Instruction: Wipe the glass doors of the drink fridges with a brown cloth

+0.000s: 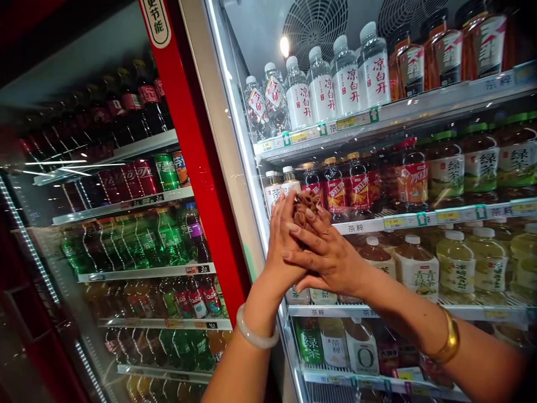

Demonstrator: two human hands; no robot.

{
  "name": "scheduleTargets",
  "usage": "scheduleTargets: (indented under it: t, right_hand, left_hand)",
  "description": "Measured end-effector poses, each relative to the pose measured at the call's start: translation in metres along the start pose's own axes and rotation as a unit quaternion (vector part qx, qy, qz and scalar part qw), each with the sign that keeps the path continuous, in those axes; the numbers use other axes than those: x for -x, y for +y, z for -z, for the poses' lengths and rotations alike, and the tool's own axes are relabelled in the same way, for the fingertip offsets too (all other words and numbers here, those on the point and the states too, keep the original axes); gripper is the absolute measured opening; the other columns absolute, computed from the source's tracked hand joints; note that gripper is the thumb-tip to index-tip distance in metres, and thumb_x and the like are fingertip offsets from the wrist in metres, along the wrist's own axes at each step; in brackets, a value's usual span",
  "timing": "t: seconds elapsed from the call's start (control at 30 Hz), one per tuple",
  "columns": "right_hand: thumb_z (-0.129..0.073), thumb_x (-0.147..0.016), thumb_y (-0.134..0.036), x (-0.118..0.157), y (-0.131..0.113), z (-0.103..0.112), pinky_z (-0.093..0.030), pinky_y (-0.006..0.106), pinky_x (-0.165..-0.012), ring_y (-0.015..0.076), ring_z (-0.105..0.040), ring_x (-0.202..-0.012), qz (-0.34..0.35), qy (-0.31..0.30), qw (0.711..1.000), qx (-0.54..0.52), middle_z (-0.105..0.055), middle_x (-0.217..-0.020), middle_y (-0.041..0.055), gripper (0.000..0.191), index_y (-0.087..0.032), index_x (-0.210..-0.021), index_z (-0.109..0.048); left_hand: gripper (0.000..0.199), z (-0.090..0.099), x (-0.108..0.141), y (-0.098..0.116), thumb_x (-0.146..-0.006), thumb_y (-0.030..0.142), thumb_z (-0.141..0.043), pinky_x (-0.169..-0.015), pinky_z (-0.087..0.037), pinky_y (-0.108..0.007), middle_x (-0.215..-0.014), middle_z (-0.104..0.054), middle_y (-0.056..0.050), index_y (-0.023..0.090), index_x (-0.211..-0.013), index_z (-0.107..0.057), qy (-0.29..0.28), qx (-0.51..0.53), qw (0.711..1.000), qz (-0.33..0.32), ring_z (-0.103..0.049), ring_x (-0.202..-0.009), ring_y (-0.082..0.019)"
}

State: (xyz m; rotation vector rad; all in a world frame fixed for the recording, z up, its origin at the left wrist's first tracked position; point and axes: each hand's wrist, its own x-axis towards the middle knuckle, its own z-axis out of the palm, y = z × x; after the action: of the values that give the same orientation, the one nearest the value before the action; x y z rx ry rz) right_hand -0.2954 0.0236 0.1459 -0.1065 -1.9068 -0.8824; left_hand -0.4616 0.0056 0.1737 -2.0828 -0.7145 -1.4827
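Both hands are raised together in front of the drinks fridge, cupped around a brown, knobbly, carved-looking object (308,204). Its top sticks out between the fingertips, while the lower part is hidden, so its exact kind is unclear. My left hand (282,240), with a pale bangle at the wrist, supports it from the left with fingers pointing up. Lying across from the right, my right hand (325,246) wraps its fingers over the front of the object and overlaps the left palm. A gold bangle (447,338) sits on the right wrist.
Behind the hands, fridge shelves (419,221) hold rows of bottled teas and clear water bottles (323,89). A red frame (193,151) divides it from a second fridge at left with cola, cans (166,172) and green bottles (170,238). Price tags line the shelf edges.
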Motion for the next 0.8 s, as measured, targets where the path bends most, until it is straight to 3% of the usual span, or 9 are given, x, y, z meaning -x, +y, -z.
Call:
scheduleTargets:
  t: [0.13, 0.23, 0.3, 0.4, 0.47, 0.63, 0.7, 0.8]
  right_hand:
    - [-0.065, -0.094, -0.014, -0.01, -0.003, -0.007, -0.033, 0.054, -0.126, 0.025, -0.031, -0.158, -0.02, -0.003, 0.999, 0.048, -0.043, -0.165, 0.0014, 0.066, -0.042, -0.15, -0.05]
    - [-0.064, -0.096, -0.017, -0.022, -0.001, -0.006, -0.042, 0.05, -0.117, 0.0241, -0.047, -0.145, -0.083, 0.008, 0.993, 0.089, -0.052, -0.158, 0.0029, 0.061, -0.044, -0.149, -0.051]
    - [-0.069, -0.094, -0.026, -0.03, -0.003, -0.006, -0.041, 0.055, -0.116, 0.0286, -0.048, -0.143, -0.11, -0.007, 0.988, 0.105, -0.053, -0.157, 0.0034, 0.055, -0.043, -0.145, -0.056]
    - [-0.078, -0.086, -0.035, -0.03, -0.017, -0.011, -0.026, 0.069, -0.122, 0.0382, -0.039, -0.149, -0.109, -0.042, 0.989, 0.095, -0.059, -0.151, 0.0045, 0.043, -0.033, -0.128, -0.07]
    - [-0.078, -0.084, -0.033, -0.017, -0.031, -0.014, -0.02, 0.071, -0.124, 0.0384, -0.043, -0.144, -0.1, -0.055, 0.99, 0.08, -0.067, -0.139, 0.0042, 0.03, -0.028, -0.113, -0.075]
    - [-0.074, -0.089, -0.023, 0.036, -0.049, -0.007, -0.041, 0.054, -0.112, 0.0259, -0.057, -0.109, -0.101, 0.008, 0.99, 0.103, -0.075, -0.108, 0.002, 0.004, -0.025, -0.092, -0.074]
    - [-0.075, -0.088, -0.024, 0.042, -0.045, 0.0, -0.046, 0.048, -0.103, 0.024, -0.058, -0.102, -0.124, 0.025, 0.985, 0.115, -0.073, -0.105, 0.004, 0.008, -0.024, -0.096, -0.073]
    - [-0.076, -0.087, -0.023, 0.023, -0.034, 0.002, -0.05, 0.044, -0.099, 0.0249, -0.061, -0.109, -0.176, 0.059, 0.973, 0.136, -0.067, -0.117, 0.009, 0.034, -0.026, -0.121, -0.071]
  left_hand:
    - [0.097, -0.001, 0.021, 0.007, -0.102, 0.042, -0.058, -0.115, -0.051, -0.053, -0.175, -0.021, -0.015, 0.03, -0.166, 0.015, 0.0, 0.067, 0.997, 0.049, -0.039, -0.155, -0.03]
    - [0.102, 0.004, 0.046, 0.018, -0.101, 0.052, -0.056, -0.122, -0.044, -0.048, -0.178, -0.005, -0.013, 0.03, -0.164, 0.021, -0.044, 0.194, 0.974, 0.105, -0.024, -0.16, -0.028]
    - [0.103, 0.003, 0.069, 0.029, -0.1, 0.056, -0.054, -0.127, -0.034, -0.052, -0.177, 0.006, -0.011, 0.03, -0.164, 0.024, -0.041, 0.258, 0.952, 0.162, -0.011, -0.162, -0.03]
    - [0.096, -0.008, 0.111, 0.042, -0.104, 0.05, -0.048, -0.129, -0.027, -0.055, -0.176, 0.012, -0.009, 0.03, -0.163, 0.025, -0.001, 0.177, 0.957, 0.228, -0.001, -0.162, -0.031]
    - [0.087, -0.018, 0.138, 0.047, -0.106, 0.044, -0.044, -0.13, -0.027, -0.053, -0.176, 0.007, -0.009, 0.027, -0.166, 0.017, -0.004, 0.076, 0.963, 0.258, -0.003, -0.162, -0.031]
    - [0.091, -0.032, 0.177, 0.044, -0.103, 0.045, -0.05, -0.129, -0.025, -0.06, -0.175, -0.001, -0.015, 0.019, -0.167, 0.009, -0.071, -0.085, 0.974, 0.197, -0.006, -0.162, -0.034]
    - [0.09, -0.036, 0.182, 0.038, -0.102, 0.048, -0.051, -0.127, -0.029, -0.061, -0.174, -0.005, -0.017, 0.018, -0.168, 0.002, -0.102, -0.12, 0.971, 0.18, -0.009, -0.162, -0.036]
    - [0.086, -0.046, 0.186, 0.031, -0.102, 0.055, -0.049, -0.125, -0.033, -0.062, -0.172, -0.017, -0.021, 0.015, -0.168, -0.009, -0.11, -0.183, 0.964, 0.156, -0.015, -0.161, -0.038]
